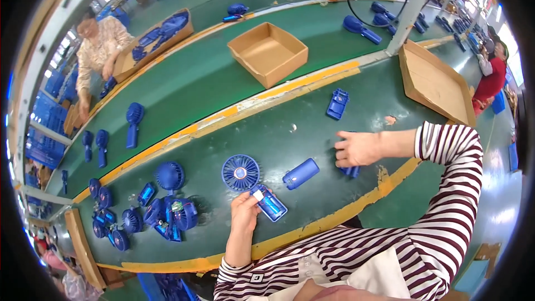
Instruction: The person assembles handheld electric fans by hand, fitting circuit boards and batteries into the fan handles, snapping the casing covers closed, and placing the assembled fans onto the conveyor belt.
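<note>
A blue handheld fan is in my left hand, which grips it near the neck. The fan's round grille points away from me, and its handle is open, with inner parts and a small white piece showing. My right hand reaches over the table to the right, its fingers apart and bent downward. Beneath it, blue parts show only in part. Between my hands lies a smooth blue handle cover. Farther away rests another blue handle shell, its hollow inside facing up.
Several blue fans and handle parts are heaped at left. Beyond a yellow-taped edge, a green belt carries a cardboard box and fans. A cardboard tray lies at right. Across the belt, a person works beside a filled box.
</note>
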Action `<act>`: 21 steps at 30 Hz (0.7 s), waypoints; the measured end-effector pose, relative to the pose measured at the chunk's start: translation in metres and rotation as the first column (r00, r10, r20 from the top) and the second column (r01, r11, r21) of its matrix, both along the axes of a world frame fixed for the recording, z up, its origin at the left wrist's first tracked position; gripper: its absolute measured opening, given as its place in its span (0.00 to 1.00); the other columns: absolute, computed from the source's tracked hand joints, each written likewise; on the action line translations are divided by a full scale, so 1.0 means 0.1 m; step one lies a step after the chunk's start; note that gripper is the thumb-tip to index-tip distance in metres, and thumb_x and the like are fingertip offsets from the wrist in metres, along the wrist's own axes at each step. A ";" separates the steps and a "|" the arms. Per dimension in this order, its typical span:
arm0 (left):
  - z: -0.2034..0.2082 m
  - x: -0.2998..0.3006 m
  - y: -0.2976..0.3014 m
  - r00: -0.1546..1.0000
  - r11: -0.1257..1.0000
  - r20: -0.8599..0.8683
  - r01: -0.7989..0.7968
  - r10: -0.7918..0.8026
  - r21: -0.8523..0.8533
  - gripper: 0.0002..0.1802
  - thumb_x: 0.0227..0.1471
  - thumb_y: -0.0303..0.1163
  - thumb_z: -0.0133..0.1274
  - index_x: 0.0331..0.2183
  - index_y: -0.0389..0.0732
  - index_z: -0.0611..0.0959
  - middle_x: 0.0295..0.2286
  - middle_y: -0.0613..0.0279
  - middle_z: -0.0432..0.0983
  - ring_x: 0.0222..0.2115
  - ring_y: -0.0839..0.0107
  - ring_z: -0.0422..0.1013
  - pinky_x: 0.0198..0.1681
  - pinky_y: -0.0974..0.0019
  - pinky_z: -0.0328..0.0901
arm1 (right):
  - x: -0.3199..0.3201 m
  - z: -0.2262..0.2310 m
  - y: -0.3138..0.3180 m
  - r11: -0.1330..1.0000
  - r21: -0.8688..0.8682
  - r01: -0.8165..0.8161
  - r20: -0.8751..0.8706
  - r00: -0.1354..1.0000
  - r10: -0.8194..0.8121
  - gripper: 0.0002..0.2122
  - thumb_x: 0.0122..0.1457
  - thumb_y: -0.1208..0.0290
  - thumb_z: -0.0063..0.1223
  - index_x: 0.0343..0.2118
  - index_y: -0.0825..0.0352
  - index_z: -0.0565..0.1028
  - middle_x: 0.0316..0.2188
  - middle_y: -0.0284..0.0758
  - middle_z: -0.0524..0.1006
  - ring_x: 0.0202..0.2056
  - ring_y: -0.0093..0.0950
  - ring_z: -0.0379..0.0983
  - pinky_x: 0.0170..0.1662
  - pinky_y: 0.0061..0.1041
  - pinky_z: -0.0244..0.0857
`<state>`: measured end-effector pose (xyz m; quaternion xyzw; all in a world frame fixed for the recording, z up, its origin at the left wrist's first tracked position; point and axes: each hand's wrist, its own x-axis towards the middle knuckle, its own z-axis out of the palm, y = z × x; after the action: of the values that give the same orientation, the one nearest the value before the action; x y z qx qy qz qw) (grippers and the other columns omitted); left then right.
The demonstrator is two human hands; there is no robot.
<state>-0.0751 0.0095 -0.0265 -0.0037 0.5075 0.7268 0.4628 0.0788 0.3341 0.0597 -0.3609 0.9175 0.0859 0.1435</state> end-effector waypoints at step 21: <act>-0.04 0.01 -0.07 0.993 0.990 0.006 0.115 -0.115 -0.081 0.12 0.46 0.27 0.51 0.35 0.33 0.78 0.28 0.58 0.76 0.26 0.71 0.74 0.30 0.68 0.70 | -2.27 -0.51 0.80 0.498 -0.473 0.726 -0.345 0.368 -0.864 0.10 0.39 0.72 0.58 0.26 0.65 0.72 0.30 0.41 0.74 0.34 0.40 0.72 0.36 0.39 0.66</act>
<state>-0.0742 0.0020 -0.0310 0.0065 0.5359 0.6775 0.5037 -0.1478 0.4136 0.0091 0.1575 0.9769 -0.0088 -0.1441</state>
